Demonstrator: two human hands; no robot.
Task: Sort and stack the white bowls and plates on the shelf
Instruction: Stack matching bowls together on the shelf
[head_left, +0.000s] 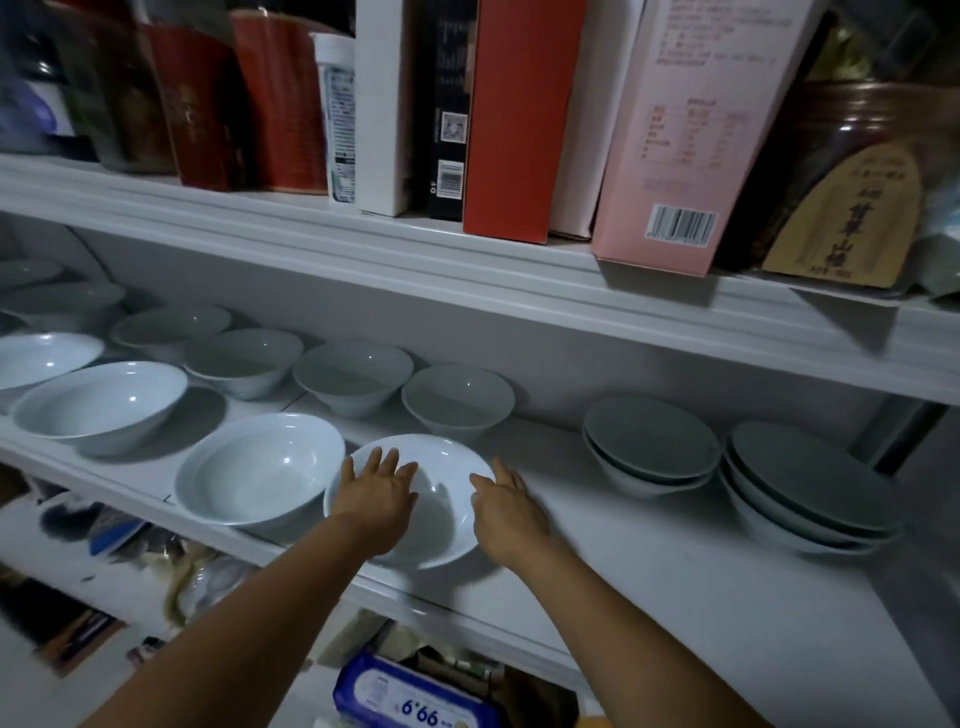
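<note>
My left grip (376, 488) rests spread across the centre-frame white bowl (442, 519); my right grip (506, 501), fingers straight, touches its rim.

The shelf (675, 571) is plain white all over. The front bowl (447, 467) is glossy white, and so is the next bowl (260, 467). The back bowls (353, 374) read a duller grey-white in the shade. The plates (652, 441) look grey on top and paler white at the sides. The red box (514, 119) is plain and bright. The black box (447, 104) has white print and a barcode, and the white box (382, 104) is unmarked. The pink box (691, 130) carries faint pink lettering and a black-and-white barcode. The jar (852, 145) is dark brown, and its tan label (841, 223) has black characters. The pack (415, 701) is blue and white.
</note>
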